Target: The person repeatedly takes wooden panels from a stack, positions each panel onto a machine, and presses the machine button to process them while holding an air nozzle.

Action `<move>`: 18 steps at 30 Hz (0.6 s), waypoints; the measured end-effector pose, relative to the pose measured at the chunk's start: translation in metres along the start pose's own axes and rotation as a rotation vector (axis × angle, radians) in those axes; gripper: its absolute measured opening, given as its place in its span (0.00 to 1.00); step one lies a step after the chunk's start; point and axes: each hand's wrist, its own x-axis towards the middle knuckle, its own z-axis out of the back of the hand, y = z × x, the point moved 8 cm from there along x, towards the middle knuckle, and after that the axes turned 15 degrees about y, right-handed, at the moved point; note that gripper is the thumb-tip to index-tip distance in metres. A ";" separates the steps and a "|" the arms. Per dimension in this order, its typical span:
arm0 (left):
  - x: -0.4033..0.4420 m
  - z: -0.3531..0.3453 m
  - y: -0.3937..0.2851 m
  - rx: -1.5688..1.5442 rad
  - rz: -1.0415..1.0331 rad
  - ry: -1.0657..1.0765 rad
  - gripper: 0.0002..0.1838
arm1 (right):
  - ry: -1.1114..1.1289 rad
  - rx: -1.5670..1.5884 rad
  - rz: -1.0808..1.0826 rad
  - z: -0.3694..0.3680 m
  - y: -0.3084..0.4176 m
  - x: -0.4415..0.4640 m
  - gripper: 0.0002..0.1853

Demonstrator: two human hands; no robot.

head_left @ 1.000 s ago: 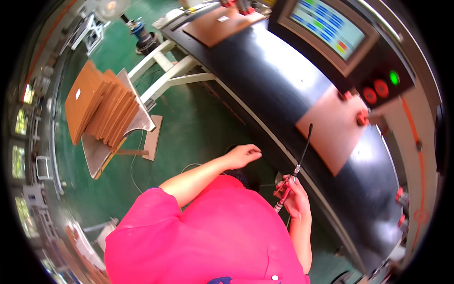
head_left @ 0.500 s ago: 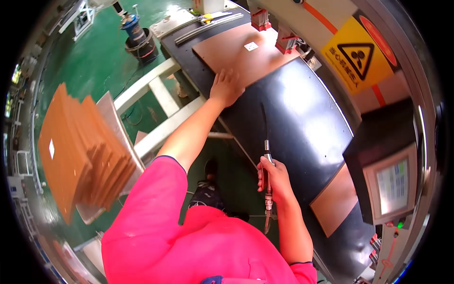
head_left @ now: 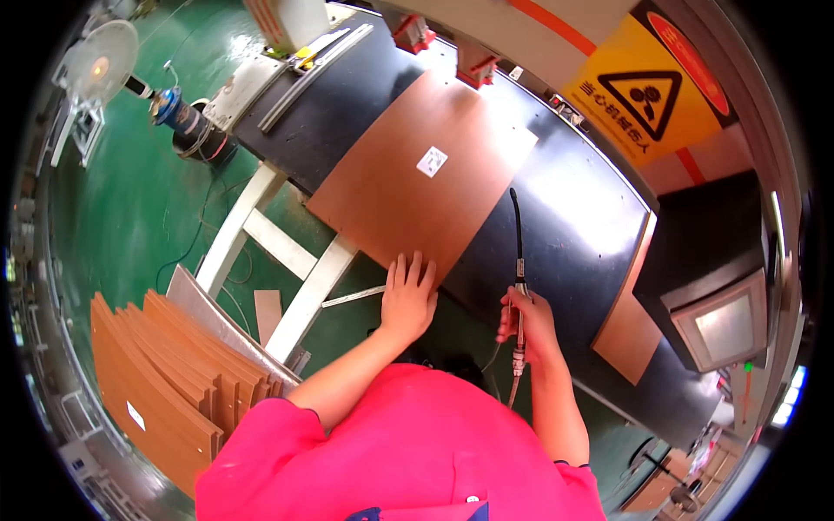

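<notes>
The left hand [head_left: 409, 300] is open, its fingers slightly spread and laid over the near edge of the labelled panel [head_left: 391, 191], close to its near right corner. The right hand [head_left: 532, 326] is closed around the handle of a slim tool [head_left: 519, 300] with a long black nozzle, which points away from the person. The nozzle's tip is near the panel's right edge, over the dark desk [head_left: 565, 252].

The labelled panel lies flat on the left part of the desk, its near side along the desk's near edge. A white label [head_left: 432, 161] is on its upper face. Metal strips [head_left: 317, 78] lie to its left, towards the desk's far left corner. Two red-based fixtures [head_left: 443, 54] stand by the desk's far edge, next to the panel's far end.

A second brown panel [head_left: 630, 343] lies on the right part of the desk, just beside a black-housed screen [head_left: 721, 330]. To the person's left, below desk height, brown panels [head_left: 174, 373] lean together in a stack.
</notes>
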 end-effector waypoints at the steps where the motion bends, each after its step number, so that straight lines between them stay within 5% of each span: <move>1: -0.011 -0.001 -0.007 -0.012 -0.016 0.046 0.34 | -0.029 0.046 0.018 0.002 -0.008 -0.006 0.16; 5: -0.060 -0.003 -0.017 -0.107 -0.108 0.120 0.34 | -0.059 0.060 -0.002 0.025 -0.042 -0.030 0.15; 8: -0.099 -0.013 0.033 -0.443 0.237 -0.055 0.32 | -0.124 0.168 0.060 0.029 -0.061 -0.047 0.15; 10: -0.112 -0.047 0.082 -0.994 0.694 -0.148 0.32 | -0.070 0.177 0.056 0.035 -0.073 -0.053 0.14; 11: -0.106 -0.068 0.089 -1.390 0.769 -0.029 0.30 | -0.040 0.179 0.055 0.037 -0.079 -0.057 0.14; 12: -0.096 -0.089 0.091 -1.788 0.630 0.056 0.25 | -0.028 0.159 0.048 0.038 -0.085 -0.060 0.13; 14: -0.079 -0.082 0.073 -1.947 0.417 0.025 0.22 | 0.002 0.120 0.046 0.038 -0.094 -0.065 0.13; 18: -0.069 -0.091 0.065 -2.036 0.406 0.083 0.20 | 0.013 0.188 0.150 0.042 -0.105 -0.086 0.12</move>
